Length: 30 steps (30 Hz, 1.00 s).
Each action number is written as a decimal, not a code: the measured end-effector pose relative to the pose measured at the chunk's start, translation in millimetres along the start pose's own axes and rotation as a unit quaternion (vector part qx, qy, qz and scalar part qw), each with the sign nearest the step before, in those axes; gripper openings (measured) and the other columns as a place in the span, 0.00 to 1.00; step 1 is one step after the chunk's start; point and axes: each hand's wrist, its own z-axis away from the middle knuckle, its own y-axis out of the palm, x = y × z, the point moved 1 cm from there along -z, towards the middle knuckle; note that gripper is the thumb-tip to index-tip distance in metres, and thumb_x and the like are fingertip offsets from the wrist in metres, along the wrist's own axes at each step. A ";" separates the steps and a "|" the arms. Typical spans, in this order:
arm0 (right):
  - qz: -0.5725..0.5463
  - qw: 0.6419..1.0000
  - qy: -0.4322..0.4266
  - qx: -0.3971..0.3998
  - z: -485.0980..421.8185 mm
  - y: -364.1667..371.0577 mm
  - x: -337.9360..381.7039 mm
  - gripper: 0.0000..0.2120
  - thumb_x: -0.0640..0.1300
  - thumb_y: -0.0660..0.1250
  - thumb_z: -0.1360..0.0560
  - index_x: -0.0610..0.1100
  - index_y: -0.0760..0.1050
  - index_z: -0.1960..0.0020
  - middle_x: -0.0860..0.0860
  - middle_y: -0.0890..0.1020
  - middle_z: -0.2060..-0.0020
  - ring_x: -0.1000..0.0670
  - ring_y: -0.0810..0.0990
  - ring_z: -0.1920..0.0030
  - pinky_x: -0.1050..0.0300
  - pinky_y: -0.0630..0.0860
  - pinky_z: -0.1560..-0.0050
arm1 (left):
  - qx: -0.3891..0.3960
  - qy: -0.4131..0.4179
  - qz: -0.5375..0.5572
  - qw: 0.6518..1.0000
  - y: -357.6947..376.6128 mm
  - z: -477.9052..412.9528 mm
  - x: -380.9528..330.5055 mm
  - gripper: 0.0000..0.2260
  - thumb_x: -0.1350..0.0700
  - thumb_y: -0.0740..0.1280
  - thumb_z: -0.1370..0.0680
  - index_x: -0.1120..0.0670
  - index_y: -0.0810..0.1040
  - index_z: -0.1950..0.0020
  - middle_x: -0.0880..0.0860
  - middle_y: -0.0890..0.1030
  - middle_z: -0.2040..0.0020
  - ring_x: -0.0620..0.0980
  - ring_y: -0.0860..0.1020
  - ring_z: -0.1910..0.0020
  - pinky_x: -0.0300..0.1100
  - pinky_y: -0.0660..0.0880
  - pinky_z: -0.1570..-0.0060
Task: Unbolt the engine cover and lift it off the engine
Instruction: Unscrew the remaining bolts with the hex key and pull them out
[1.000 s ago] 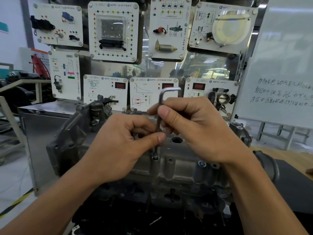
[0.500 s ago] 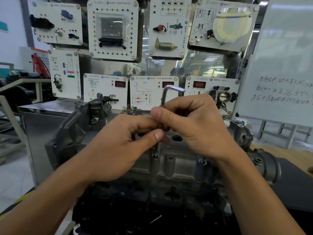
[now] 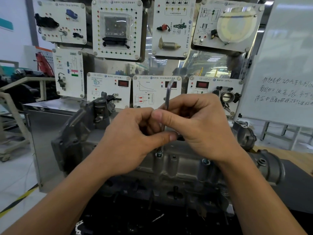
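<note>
A grey metal engine cover point(image 3: 179, 165) lies across the engine in front of me. An L-shaped hex key point(image 3: 168, 95) stands upright with its lower end in a bolt point(image 3: 159, 154) on the cover's near edge. My left hand point(image 3: 130, 143) pinches the key's lower shaft between thumb and fingers. My right hand point(image 3: 198, 122) grips the shaft higher up, thumb pressed against it. The key's short arm now points away and looks blurred. A second bolt point(image 3: 205, 161) sits to the right, partly behind my right wrist.
A display wall of white training panels point(image 3: 116, 29) stands right behind the engine. A throttle body point(image 3: 227, 96) hangs on one panel at the right. A whiteboard point(image 3: 286, 72) leans at far right. A metal cabinet point(image 3: 45, 126) stands to the left.
The hex key has turned: its short arm pointed right before and now points away from me. Both hands stayed on the shaft, the right hand shifting slightly with the turn.
</note>
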 end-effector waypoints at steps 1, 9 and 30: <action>0.000 1.000 -0.001 -0.003 -0.2 -0.1 0.0 0.07 0.40 0.76 0.30 0.36 0.83 0.57 0.44 0.86 0.66 0.48 0.86 0.65 0.58 0.82 0.63 | 0.004 0.000 -0.005 1.000 -0.1 -0.2 0.2 0.14 0.45 0.75 0.31 0.55 0.80 0.62 0.53 0.78 0.70 0.52 0.75 0.70 0.43 0.75 0.69; 0.006 1.000 0.000 0.029 -2.0 1.2 -0.1 0.07 0.38 0.70 0.23 0.43 0.83 0.59 0.54 0.81 0.71 0.56 0.79 0.69 0.63 0.74 0.66 | 0.135 0.015 -0.021 0.990 -11.6 0.6 -2.4 0.08 0.54 0.67 0.20 0.44 0.83 0.46 0.40 0.86 0.52 0.39 0.83 0.49 0.35 0.77 0.48; 0.040 0.998 0.002 -0.045 0.5 0.3 -1.6 0.06 0.40 0.78 0.31 0.39 0.83 0.61 0.47 0.85 0.68 0.57 0.81 0.69 0.67 0.75 0.67 | 0.074 -0.022 -0.015 0.997 -8.4 -10.3 -4.6 0.12 0.49 0.77 0.31 0.57 0.80 0.63 0.56 0.80 0.69 0.57 0.78 0.67 0.49 0.76 0.64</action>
